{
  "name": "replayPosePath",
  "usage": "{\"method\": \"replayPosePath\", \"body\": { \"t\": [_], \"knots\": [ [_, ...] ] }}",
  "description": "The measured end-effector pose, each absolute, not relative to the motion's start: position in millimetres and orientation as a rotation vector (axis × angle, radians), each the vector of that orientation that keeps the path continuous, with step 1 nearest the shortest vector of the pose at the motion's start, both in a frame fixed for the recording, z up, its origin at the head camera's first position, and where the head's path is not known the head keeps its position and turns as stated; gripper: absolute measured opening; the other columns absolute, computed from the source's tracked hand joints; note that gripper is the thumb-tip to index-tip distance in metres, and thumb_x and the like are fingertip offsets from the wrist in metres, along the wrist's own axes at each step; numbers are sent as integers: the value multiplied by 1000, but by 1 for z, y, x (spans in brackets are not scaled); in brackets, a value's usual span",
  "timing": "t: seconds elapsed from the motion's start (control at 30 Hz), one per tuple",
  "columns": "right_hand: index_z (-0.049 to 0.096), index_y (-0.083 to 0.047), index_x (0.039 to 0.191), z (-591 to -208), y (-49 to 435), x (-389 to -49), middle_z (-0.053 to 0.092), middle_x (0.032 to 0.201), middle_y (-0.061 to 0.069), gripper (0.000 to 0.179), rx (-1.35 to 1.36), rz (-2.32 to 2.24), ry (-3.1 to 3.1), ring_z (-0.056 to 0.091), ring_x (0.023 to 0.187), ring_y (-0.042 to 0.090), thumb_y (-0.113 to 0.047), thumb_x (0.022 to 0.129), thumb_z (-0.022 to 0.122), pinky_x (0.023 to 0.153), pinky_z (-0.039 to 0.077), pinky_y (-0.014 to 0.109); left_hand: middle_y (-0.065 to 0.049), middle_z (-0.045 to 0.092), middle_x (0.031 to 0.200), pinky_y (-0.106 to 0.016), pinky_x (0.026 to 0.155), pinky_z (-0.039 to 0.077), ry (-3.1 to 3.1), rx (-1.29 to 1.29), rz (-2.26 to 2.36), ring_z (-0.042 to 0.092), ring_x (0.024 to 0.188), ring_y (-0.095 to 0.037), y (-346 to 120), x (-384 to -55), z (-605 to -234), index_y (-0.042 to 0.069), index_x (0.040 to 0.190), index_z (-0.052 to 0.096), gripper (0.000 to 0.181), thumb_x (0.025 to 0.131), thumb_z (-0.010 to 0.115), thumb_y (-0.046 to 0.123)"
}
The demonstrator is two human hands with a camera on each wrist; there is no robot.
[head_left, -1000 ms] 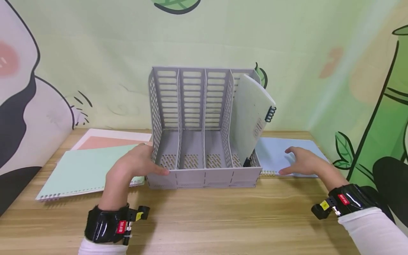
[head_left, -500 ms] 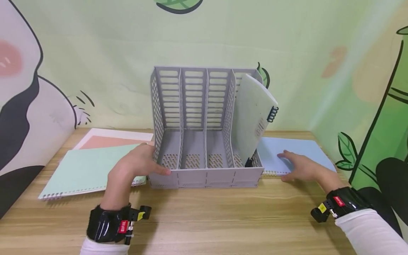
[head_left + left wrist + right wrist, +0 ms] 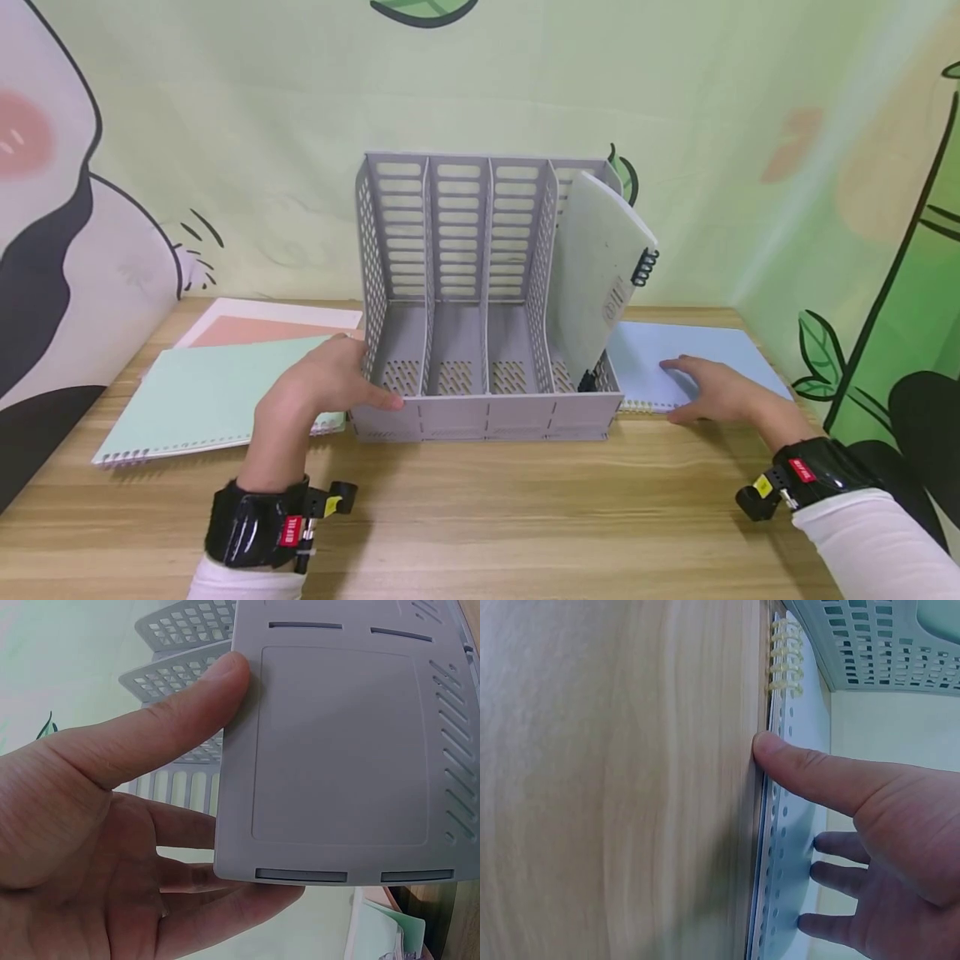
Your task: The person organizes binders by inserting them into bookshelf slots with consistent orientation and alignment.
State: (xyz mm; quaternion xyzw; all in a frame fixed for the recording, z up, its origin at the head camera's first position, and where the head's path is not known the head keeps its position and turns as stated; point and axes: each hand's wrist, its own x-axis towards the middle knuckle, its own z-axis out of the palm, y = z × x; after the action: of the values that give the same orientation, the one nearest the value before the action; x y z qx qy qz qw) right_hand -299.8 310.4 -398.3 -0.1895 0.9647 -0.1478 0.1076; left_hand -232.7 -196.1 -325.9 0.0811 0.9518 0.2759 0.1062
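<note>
My left hand (image 3: 318, 387) holds the front left corner of a grey file organizer (image 3: 517, 419). In the left wrist view its thumb (image 3: 214, 682) lies over the front wall's upper edge, with the other fingers around the side. A pale spiral notebook (image 3: 596, 267) with a black coil leans in the organizer's rightmost compartment. To the right, a light blue spiral notebook (image 3: 720, 340) lies flat on the table. Over its front edge is my right hand (image 3: 716, 392), fingers spread; the right wrist view shows the thumb (image 3: 810, 761) at the coil edge and fingertips on or just above the cover (image 3: 799, 817).
Left of the organizer, a mint green spiral notebook (image 3: 202, 392) lies on a salmon one (image 3: 258, 332) and a white one (image 3: 292, 312). The wooden table (image 3: 480, 517) extends in front. A printed backdrop (image 3: 480, 83) hangs close behind.
My right hand has moved slightly left and lower over the blue notebook. The left hand keeps its hold on the organizer. The head view has shifted a little.
</note>
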Motion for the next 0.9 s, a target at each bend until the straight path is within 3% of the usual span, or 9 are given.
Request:
{"method": "replayPosePath", "body": {
  "t": [0.27,0.9],
  "knots": [
    [49,12,142,-403,317,-299,40,146,41,80,-630,-419,2843,35,135,60,-32,85,85,111,30,68,-21,63,124,-54,97,49,2804,231,805,59,112,-33,-196,-233,-325,-4,154,38,102,76,93,33],
    [49,13,142,-403,317,-290,40,144,44,72,-662,-333,2830,38,134,60,-35,94,75,110,32,68,-20,63,122,-53,96,50,2811,243,796,59,110,-33,-195,-232,-325,-3,155,35,105,76,93,34]
  ]
}}
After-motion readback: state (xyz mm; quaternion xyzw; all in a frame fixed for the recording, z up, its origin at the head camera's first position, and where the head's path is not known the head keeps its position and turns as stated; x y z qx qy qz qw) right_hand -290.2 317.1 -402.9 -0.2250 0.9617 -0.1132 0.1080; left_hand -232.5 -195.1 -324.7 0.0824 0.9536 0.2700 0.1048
